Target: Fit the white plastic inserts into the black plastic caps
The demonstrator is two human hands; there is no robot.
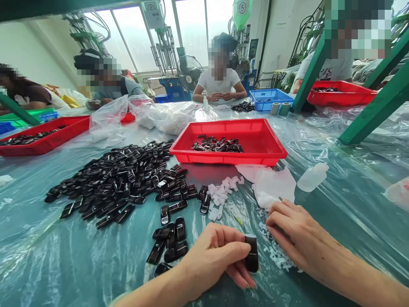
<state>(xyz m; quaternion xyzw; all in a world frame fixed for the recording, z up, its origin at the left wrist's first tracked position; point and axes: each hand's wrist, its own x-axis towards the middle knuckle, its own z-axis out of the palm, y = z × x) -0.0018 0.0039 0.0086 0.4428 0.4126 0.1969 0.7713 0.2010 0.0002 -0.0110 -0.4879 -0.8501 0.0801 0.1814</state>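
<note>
Left hand [214, 256]: grip closed on one black glossy part [252, 253], held upright above the worktop [64, 256]. Right hand [292, 232]: fingers curled over the white scraps [275, 251], grip contents unclear. Step judged: fitting or cleaning one piece; next needs fine fingertip alignment.

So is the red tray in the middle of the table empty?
No, the red tray holds a small heap of black pieces near its middle.

Bright window backlight [191, 30], glare on plastic sheet [335, 140], warped edges
</note>
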